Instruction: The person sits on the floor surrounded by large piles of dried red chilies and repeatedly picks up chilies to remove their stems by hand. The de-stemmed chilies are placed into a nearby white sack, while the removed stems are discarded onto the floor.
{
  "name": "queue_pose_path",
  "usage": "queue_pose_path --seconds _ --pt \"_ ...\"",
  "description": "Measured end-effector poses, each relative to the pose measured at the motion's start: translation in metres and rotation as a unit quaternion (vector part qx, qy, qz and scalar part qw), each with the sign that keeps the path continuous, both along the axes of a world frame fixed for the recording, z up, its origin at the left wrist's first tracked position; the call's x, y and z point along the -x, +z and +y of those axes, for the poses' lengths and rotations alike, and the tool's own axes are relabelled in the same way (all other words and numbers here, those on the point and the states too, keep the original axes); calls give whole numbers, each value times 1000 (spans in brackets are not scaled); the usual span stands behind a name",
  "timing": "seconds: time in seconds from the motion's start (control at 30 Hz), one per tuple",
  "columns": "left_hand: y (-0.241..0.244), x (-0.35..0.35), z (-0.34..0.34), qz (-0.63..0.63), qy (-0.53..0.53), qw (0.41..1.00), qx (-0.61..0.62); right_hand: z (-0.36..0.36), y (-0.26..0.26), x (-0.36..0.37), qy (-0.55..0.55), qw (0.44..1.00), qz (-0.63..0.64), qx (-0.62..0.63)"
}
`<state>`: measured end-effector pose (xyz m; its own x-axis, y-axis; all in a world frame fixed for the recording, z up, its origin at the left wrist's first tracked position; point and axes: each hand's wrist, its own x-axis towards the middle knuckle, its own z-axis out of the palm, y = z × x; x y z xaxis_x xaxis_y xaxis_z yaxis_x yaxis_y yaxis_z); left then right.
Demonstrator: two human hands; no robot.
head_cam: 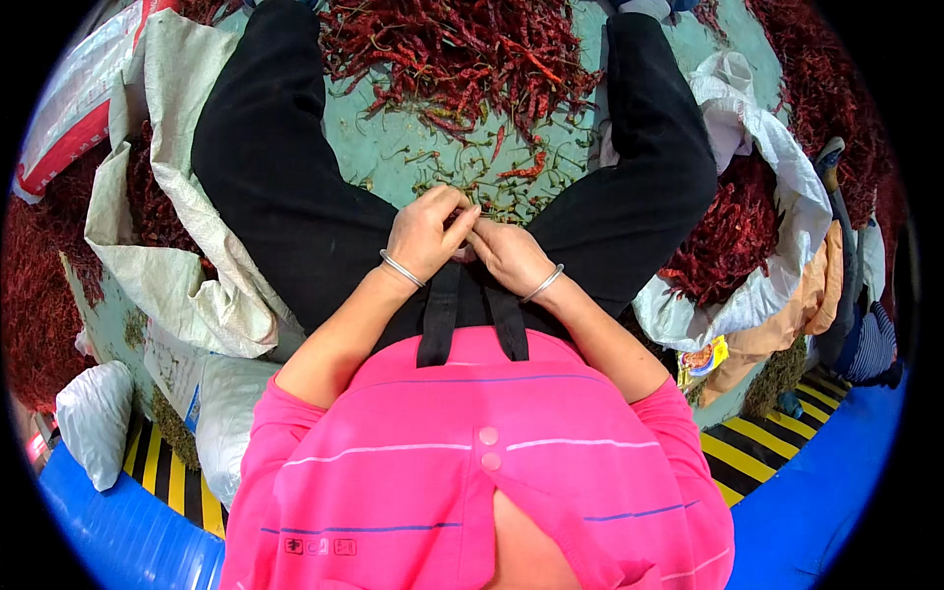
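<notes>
My left hand [429,227] and my right hand [512,254] meet at the fingertips over my lap, each wrist wearing a silver bangle. Something small and dark red, probably part of a dried chili, shows between the curled fingers of my left hand; the fingers hide most of it. What my right fingertips pinch cannot be made out. Beyond the hands, loose green chili stems [472,173] lie scattered on the pale green surface [354,140] between my legs. Farther off is a heap of dried red chilies [472,51]. A single red chili [525,168] rests among the stems.
At the left an open white woven sack [214,295] holds dark red chilies. Another open white sack [796,177] of chilies [726,228] stands at the right. A tied white bag [96,420] sits lower left. Larger chili piles [848,88] line both sides, and yellow-black striping [745,450] edges the floor.
</notes>
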<state>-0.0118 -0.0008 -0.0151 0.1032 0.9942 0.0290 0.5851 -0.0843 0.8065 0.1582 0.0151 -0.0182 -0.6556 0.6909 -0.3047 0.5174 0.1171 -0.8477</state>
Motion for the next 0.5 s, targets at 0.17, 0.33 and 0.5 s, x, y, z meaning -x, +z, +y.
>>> queue_pose_path --seconds 0.17,0.33,0.5 --pt "-10 3 0 -376 76 866 321 8 17 -5 9 988 113 103" --pt "-14 -3 6 -551 192 678 447 22 15 0 -113 936 230 241" --pt "-25 -1 21 -568 352 634 390 62 -17 -16 94 981 -1 -170"
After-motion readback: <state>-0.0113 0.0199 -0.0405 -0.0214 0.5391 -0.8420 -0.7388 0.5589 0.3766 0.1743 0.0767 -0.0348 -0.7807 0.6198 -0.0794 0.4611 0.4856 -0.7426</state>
